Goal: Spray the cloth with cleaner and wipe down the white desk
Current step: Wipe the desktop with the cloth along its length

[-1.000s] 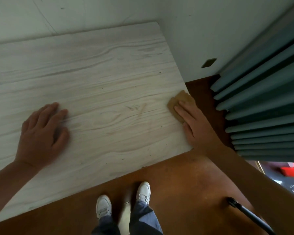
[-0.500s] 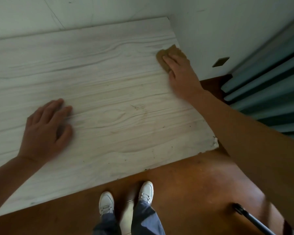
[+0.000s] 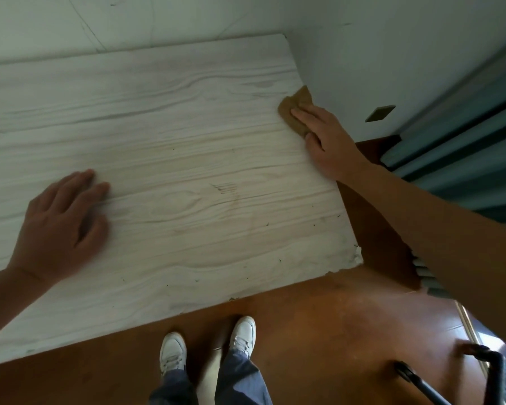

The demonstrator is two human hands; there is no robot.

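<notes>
**Cloth drawn back along the desk's right edge**

While the left hand (image 3: 60, 226) lies flat and open on the white desk (image 3: 187, 135), palm down with fingers spread, near the front-left part of the top, it holds nothing and sits much where it was half a second ago. Across the middle of the desk the pale wood-grain surface shows a small patch of dark streaks, and scattered dark specks lie toward the front edge. At the front-right corner the desk's edge looks chipped.

Further right, the brown cloth (image 3: 294, 112) lies on the right edge of the desk, a little short of the far-right corner, one tip of it poking past the edge toward the wall (image 3: 377, 54). The right hand (image 3: 327, 141) presses flat on the cloth, fingers extended over its near part, not curled around it. Compared with half a second ago, hand and cloth have slid back along the right edge, away from the far corner; a second ago they were nearer the front-right corner.

Below the front edge, two white shoes (image 3: 208, 346) stand on the brown floor (image 3: 333, 331).
</notes>
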